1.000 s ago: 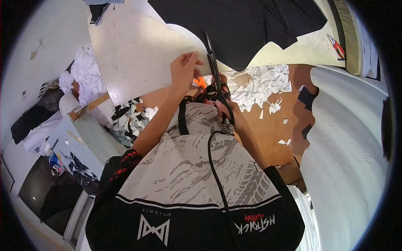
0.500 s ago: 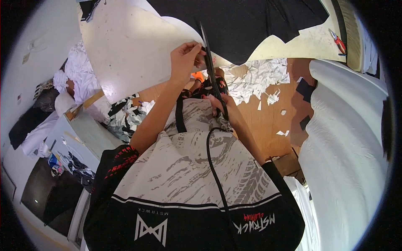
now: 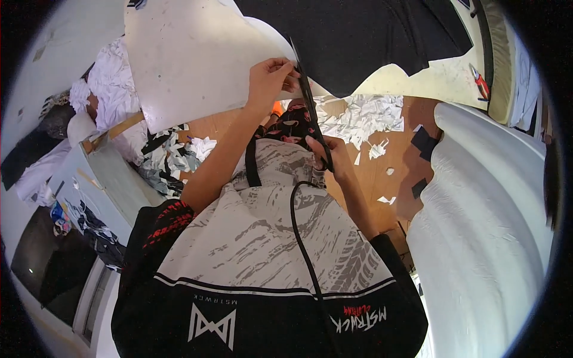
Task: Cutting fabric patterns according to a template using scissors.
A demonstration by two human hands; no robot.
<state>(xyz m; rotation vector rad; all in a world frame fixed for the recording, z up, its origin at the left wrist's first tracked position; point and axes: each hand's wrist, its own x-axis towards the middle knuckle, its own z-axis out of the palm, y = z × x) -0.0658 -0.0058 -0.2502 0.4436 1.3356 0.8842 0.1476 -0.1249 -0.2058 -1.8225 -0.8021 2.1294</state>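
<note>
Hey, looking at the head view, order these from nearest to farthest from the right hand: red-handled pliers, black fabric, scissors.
From the right hand:
1. Scissors, held in it.
2. Black fabric, ahead of the hand, its lower tip the closest part.
3. Red-handled pliers, ahead and well over to the right.

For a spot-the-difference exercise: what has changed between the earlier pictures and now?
The left hand moved forward and right, now close beside the scissors' blades. The right hand still holds the scissors; the black cloth and red-handled pliers stayed put.
</note>
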